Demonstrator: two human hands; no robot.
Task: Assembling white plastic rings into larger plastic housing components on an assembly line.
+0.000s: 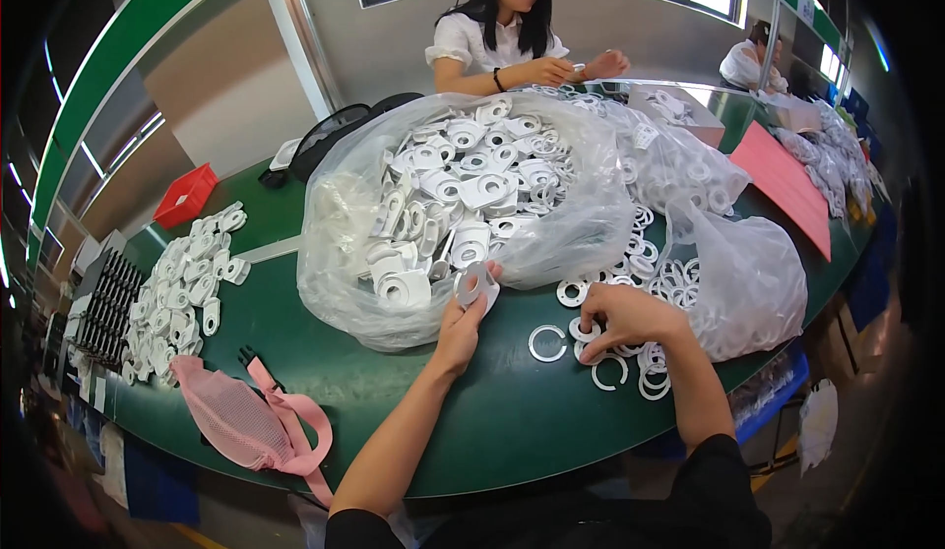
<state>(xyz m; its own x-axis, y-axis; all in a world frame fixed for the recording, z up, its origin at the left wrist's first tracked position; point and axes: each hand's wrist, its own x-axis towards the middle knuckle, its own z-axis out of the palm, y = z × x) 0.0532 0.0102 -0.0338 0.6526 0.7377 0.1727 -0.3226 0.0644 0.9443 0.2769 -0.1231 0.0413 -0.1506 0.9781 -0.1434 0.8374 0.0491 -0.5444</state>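
Observation:
My left hand [459,333] grips a white plastic part [474,285], flat with a round opening, held at the near edge of a big clear plastic bag [330,278]. That bag lies wide open and is heaped with similar white parts [486,191]. To the right, my right hand [635,315] is bent down to the table, thumb and fingers closed on a white ring [581,334]; its fingers partly hide the ring. Beside it lie a loose open-ended ring [533,344] and several more rings [654,384], spilling from a smaller clear bag [753,278].
White parts [187,283] are piled at the left, near a black rack [106,303] and a red tray [187,197]. A pink mesh bag [231,416] lies on the green table [492,421]. Across it a person [507,37] handles a small part. A pink sheet [783,185] is at right.

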